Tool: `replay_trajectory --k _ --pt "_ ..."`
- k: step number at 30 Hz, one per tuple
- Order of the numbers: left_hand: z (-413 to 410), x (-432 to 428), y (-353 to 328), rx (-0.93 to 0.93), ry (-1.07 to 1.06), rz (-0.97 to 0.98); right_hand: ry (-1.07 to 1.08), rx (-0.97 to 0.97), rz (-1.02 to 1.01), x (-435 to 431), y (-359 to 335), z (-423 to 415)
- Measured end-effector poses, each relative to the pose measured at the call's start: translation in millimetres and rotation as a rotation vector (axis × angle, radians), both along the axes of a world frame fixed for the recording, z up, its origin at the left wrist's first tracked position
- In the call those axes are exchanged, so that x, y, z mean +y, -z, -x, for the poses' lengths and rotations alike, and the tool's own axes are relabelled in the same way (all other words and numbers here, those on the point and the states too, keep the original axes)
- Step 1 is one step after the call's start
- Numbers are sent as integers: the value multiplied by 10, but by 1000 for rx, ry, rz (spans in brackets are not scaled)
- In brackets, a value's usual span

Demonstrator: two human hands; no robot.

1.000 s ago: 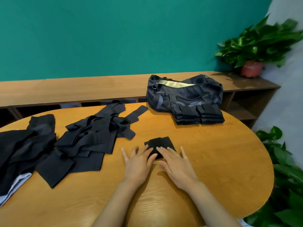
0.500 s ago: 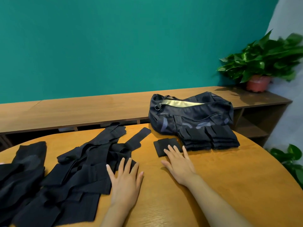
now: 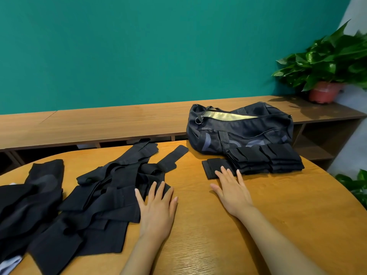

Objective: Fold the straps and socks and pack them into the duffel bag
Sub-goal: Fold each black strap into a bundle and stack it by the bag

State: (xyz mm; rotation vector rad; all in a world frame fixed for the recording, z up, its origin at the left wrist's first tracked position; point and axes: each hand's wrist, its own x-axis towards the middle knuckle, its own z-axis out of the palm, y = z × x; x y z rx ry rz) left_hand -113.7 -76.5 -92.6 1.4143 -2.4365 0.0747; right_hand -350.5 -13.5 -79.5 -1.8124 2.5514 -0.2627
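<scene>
the left hand (image 3: 156, 210) lay flat, fingers (image 3: 152, 190) straight on the loose straps (image 3: 111, 187); the right hand (image 3: 232, 191) reached forward, fingers (image 3: 224, 172) straight, touching the folded strap (image 3: 211, 165).

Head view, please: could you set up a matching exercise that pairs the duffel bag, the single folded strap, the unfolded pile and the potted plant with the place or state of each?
Things:
1. duffel bag
2. single folded strap
3. unfolded pile
4. potted plant

Places or states:
A. stands on the wooden shelf, far right
B. lies under the fingertips of the right hand
C. unzipped, pale lining showing
D. its near edge lies under the fingers of the left hand

Pairs: 1-C, 2-B, 3-D, 4-A
</scene>
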Motion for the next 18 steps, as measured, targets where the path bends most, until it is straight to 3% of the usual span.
replay_trajectory --k 11,18 --pt "-2 14 -27 11 26 9 51 57 -38 56 -47 50" --pt "-231 124 -204 96 90 7 -120 11 -6 95 -90 -426"
